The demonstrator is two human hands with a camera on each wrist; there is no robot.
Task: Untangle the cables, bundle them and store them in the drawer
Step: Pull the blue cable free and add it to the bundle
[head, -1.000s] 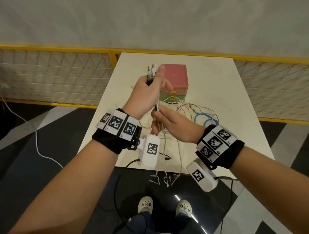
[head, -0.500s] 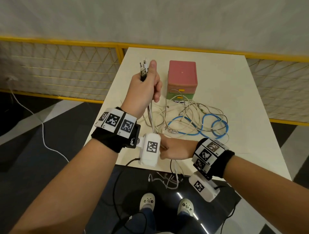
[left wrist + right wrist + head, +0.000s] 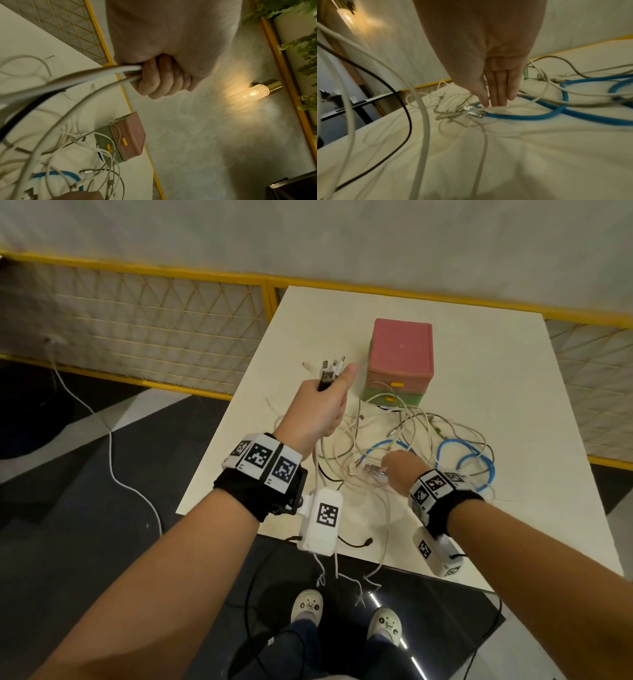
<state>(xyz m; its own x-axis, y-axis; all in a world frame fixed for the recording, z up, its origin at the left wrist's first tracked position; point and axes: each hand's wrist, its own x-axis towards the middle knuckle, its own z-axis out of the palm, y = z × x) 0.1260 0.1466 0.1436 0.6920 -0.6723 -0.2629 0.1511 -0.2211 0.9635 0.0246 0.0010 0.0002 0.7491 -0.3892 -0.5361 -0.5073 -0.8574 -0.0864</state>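
Note:
My left hand (image 3: 322, 402) (image 3: 163, 78) is raised above the table's left part and grips a bunch of white and black cables, their plugs (image 3: 330, 368) sticking up past the thumb. The held cables (image 3: 96, 73) trail down over the front edge. A tangle of white cables (image 3: 394, 436) and a blue cable (image 3: 479, 460) (image 3: 530, 116) lies on the white table (image 3: 513, 392). My right hand (image 3: 399, 465) (image 3: 498, 93) reaches down with straight fingers onto the tangle, fingertips by a silver plug (image 3: 475, 111). Behind the tangle stands the small drawer box (image 3: 402, 354), pink above green, with both drawers pushed in.
A yellow-framed mesh fence (image 3: 154, 320) runs behind and left of the table. Several cable ends (image 3: 342, 580) hang off the front edge above my shoes (image 3: 308, 606). A white cord (image 3: 113, 446) lies on the dark floor at left. A wall lamp (image 3: 255, 92) glows.
My right hand let go of the hanging cables near the front edge and moved forward and right onto the tangle by the blue cable. The left hand keeps its grip on the bunch.

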